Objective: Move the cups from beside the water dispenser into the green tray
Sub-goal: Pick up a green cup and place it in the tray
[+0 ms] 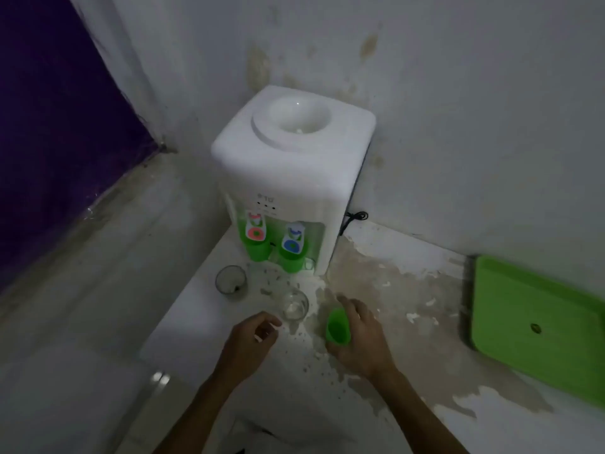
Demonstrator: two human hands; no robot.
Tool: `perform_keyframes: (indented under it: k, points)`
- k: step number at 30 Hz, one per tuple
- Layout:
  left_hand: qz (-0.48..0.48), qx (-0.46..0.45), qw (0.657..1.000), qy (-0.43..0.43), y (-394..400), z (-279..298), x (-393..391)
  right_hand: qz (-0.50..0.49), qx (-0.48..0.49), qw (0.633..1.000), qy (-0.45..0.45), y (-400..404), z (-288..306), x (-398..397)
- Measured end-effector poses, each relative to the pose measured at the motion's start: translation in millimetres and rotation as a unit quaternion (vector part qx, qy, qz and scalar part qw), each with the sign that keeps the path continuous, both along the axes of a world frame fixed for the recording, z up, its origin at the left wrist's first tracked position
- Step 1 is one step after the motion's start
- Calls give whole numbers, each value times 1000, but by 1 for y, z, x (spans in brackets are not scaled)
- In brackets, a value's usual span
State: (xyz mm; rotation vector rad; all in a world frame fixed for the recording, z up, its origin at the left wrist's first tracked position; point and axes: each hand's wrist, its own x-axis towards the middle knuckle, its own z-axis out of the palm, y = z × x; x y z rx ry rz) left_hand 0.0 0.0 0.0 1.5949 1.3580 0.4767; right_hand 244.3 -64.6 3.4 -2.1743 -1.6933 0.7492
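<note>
Right hand (358, 339) closed in a grip on small green plastic cup (338, 327), near white water dispenser (288, 178). Left hand (250, 342) loosely curled, seemingly empty, beside clear glass tumbler (294, 306). Next: carry to flat green tray (537, 326), well apart rightward.

The green tray (537, 326), at 3 o'clock from the water dispenser (291, 178), is cut off by the right picture edge. The right hand (360, 339) covers the far side and base of the green cup (337, 327). Both forearms leave the frame at 6 o'clock; the dispenser's panel markings are too small to read.
</note>
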Motion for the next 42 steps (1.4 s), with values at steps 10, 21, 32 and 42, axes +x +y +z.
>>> perform_keyframes:
  k: [10,21,32,42]
  points:
    - [-40,-23,999,-9,23,-1,1,-31,-67,997,-3,16,7,-1]
    - [-64,-247,949,-184,12,19,68,-162,36,948,272,5,44,26]
    - [-105,-229,948,-195,-20,18,138,-270,60,878,390,-55,34,91]
    - [-186,-75,970,-135,-67,26,270,-369,93,859,342,-136,26,190]
